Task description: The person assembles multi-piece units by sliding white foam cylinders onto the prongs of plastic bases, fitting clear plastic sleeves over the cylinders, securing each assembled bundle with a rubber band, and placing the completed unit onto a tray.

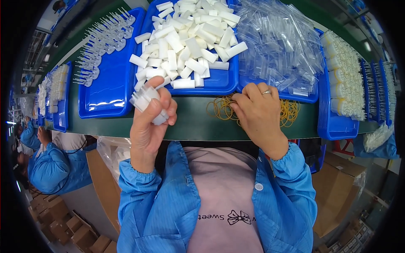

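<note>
My left hand (154, 116) is raised over the near edge of the green table, its fingers curled round a bundle of clear and white plastic pieces (144, 98). Motion blurs the bundle, so its exact make-up is hard to see. Further right, my right hand (259, 111) reaches down onto a loose pile of yellow rubber bands (290, 113). Thumb and forefinger come together on the bands at the pile's left part; the hand itself covers the middle of the pile. A ring is on one finger.
Beyond my hands stand blue trays: one with white cylinders (185, 46), one with clear plastic sleeves (278, 46), one with white nozzle-like parts (101, 46). At right, stacked trays carry bundled white-and-clear pieces (344, 80). A cardboard box (337, 185) stands lower right. A co-worker's blue sleeve (50, 168) shows left.
</note>
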A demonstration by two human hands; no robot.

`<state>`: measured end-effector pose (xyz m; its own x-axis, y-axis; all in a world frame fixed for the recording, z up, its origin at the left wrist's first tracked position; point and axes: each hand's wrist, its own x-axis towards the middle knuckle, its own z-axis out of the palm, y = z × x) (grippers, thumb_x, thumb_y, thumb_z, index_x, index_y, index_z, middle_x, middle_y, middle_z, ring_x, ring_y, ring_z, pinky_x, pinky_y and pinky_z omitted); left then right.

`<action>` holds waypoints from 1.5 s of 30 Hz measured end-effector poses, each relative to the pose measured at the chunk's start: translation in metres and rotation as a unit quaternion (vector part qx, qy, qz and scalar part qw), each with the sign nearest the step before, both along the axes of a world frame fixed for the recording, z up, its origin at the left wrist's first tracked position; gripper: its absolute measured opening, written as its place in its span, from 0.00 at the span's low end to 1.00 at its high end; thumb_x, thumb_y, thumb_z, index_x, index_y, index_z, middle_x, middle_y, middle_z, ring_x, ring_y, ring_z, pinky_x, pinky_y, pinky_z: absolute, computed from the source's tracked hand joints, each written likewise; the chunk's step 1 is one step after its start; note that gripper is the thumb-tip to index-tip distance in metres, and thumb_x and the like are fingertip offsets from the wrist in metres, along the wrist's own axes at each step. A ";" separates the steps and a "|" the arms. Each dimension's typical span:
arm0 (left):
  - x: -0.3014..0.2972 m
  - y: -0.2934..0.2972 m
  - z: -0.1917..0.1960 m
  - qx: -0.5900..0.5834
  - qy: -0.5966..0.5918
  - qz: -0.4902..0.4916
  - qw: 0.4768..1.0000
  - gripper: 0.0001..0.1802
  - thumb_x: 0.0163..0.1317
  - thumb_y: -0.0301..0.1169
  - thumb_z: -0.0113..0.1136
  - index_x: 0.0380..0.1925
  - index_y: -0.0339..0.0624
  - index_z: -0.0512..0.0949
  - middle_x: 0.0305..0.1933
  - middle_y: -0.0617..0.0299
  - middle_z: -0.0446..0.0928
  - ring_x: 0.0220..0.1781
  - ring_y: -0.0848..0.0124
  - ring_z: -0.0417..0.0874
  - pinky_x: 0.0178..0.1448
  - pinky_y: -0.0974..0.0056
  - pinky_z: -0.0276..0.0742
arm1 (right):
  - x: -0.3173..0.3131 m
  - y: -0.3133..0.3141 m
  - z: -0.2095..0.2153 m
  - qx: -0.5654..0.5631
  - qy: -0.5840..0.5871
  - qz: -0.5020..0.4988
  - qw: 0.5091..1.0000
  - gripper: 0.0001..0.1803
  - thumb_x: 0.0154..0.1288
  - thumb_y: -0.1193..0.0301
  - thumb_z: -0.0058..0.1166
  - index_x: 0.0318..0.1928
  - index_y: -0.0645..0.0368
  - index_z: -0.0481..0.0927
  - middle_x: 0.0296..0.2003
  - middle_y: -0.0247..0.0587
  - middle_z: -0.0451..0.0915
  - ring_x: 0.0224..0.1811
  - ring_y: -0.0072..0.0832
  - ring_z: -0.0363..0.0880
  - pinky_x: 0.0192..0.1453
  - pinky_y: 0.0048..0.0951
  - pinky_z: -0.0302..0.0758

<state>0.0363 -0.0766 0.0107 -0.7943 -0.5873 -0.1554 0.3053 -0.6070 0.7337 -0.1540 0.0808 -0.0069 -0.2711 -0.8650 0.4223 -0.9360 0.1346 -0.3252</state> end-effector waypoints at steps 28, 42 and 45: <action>-0.093 0.042 -0.001 -0.409 -0.038 -0.148 0.900 0.19 0.48 0.22 0.67 0.38 0.42 0.68 0.27 0.65 0.74 0.25 0.76 0.75 0.31 0.67 0.73 | 0.027 0.034 0.051 -0.095 0.002 0.158 0.983 0.13 0.41 0.76 0.62 0.33 0.57 0.82 0.31 0.38 0.77 0.30 0.32 0.77 0.29 0.31 0.73; -0.077 0.052 -0.012 0.052 0.200 -0.232 0.951 0.36 0.48 0.62 0.65 0.43 0.48 0.66 0.27 0.65 0.71 0.27 0.73 0.74 0.22 0.72 0.71 | 0.005 0.070 0.004 -0.282 -0.733 0.364 0.501 0.15 0.64 0.66 0.54 0.49 0.55 0.78 0.34 0.38 0.78 0.36 0.39 0.79 0.60 0.49 0.72; -0.078 0.058 -0.005 -0.028 0.165 -0.196 0.966 0.48 0.45 0.77 0.48 0.46 0.43 0.64 0.24 0.64 0.70 0.22 0.73 0.72 0.19 0.73 0.69 | 0.013 0.073 -0.006 -0.303 -0.862 0.228 0.337 0.31 0.64 0.76 0.48 0.68 0.53 0.60 0.53 0.48 0.73 0.29 0.33 0.77 0.52 0.40 0.78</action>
<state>-0.0420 -0.0188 0.0053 -0.9583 -0.2316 0.1671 0.2827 -0.6857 0.6708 -0.1408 0.1533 -0.0128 -0.4621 -0.8796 0.1127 0.8355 -0.4745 -0.2772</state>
